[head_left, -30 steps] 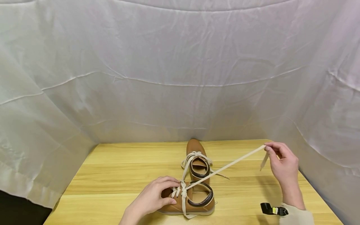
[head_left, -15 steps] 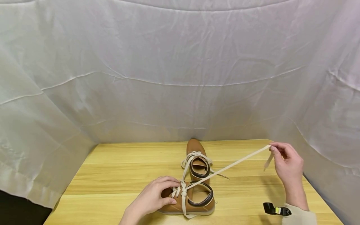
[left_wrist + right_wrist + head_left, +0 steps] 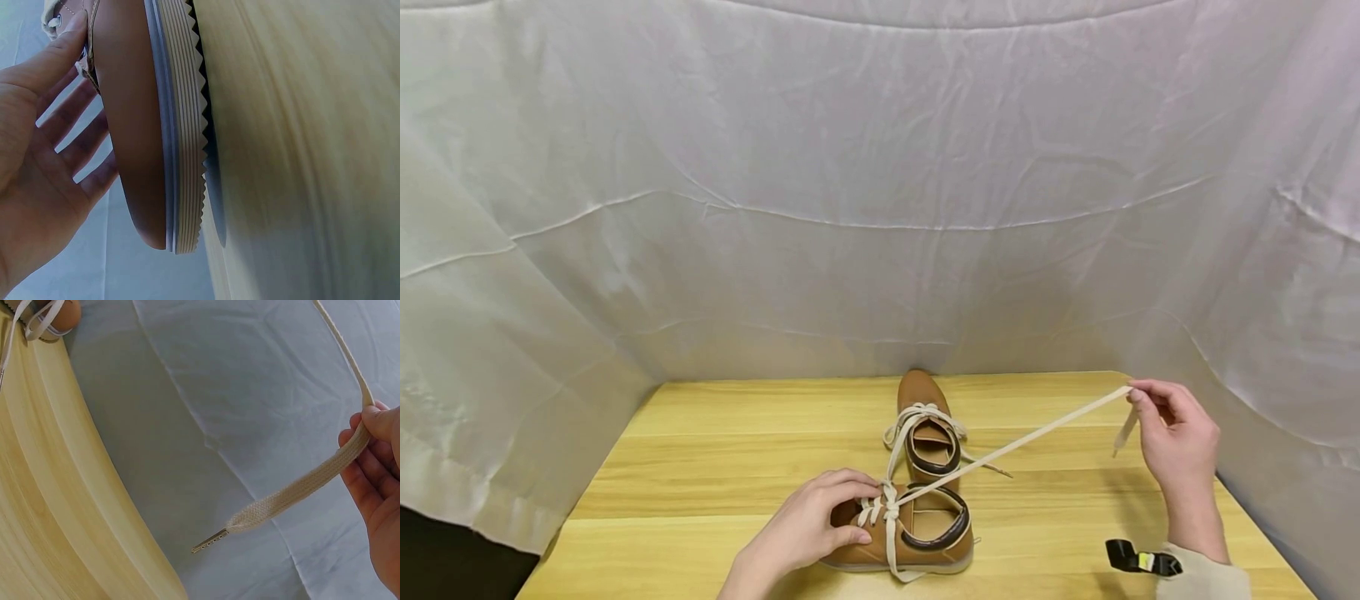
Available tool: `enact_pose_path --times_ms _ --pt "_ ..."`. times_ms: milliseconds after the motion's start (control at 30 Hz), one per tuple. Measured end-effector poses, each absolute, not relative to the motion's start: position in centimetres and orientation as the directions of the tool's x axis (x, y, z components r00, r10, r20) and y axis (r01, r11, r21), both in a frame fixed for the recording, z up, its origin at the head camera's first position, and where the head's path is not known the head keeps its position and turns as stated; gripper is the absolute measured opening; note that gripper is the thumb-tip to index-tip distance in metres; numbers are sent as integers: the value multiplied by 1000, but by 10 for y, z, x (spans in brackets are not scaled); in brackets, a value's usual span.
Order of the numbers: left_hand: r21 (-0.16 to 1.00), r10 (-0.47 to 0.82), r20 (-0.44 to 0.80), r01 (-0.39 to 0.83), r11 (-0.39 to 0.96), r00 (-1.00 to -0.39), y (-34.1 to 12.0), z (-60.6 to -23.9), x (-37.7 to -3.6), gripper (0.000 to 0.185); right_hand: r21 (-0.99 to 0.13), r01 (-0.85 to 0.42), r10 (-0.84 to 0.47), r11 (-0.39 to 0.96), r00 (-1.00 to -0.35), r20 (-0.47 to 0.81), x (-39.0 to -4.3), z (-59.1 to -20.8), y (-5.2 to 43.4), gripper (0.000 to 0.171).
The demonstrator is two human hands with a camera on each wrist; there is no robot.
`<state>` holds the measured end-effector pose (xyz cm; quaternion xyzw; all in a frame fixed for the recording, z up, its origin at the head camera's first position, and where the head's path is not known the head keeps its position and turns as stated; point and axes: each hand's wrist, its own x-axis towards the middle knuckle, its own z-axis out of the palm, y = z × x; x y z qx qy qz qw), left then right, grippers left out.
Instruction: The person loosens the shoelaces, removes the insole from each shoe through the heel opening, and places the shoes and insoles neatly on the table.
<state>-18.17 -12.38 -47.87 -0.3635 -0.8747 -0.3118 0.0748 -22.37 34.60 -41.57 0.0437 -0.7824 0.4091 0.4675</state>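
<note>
A creased pale grey curtain (image 3: 880, 167) is hung around the back and both sides, and beneath it a wood-grained tabletop (image 3: 722, 450) is laid out. At the left, the left hand (image 3: 805, 521) is set over the toe half of the near shoe (image 3: 879, 550); its grip is clamped on the upper, with the thumb pressed on one side of the lacing and the fingers spread along the other. In the left wrist view, the brown toe and the ridged, toothed sole are shown beside the palm. The shoe is stood upright on the tabletop, its toe pointed left and its dark-lined opening turned up. Its lacing is gathered in a knot, from which one band is draped down the near side. Behind its heel half, the far shoe (image 3: 919, 390) is placed with its toe towards the curtain; whether the two are touching cannot be told for certain. Its own bow is tied, and one lace tip is left lying to the right. From the near shoe's knot, a cream lace (image 3: 1015, 444) is drawn taut, up and rightward, to the right hand (image 3: 1183, 437), whose grip is closed on it between thumb and fingers. Past the pinch, the free end is left hanging, finished with a metal tip (image 3: 210, 540). Below the wrist, a pale sleeve (image 3: 1204, 575) and a black strap (image 3: 1122, 555) are seen.
</note>
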Motion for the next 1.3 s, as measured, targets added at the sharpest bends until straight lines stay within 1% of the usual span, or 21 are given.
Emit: enact_pose_path --times_ms 633,1300 --pt "471 581 355 678 565 -732 -123 -478 -180 50 -652 -361 399 667 -566 721 -220 -415 343 12" --pt "455 593 360 690 563 -720 -124 -479 -182 51 -667 -344 448 661 -532 719 -220 -415 344 14"
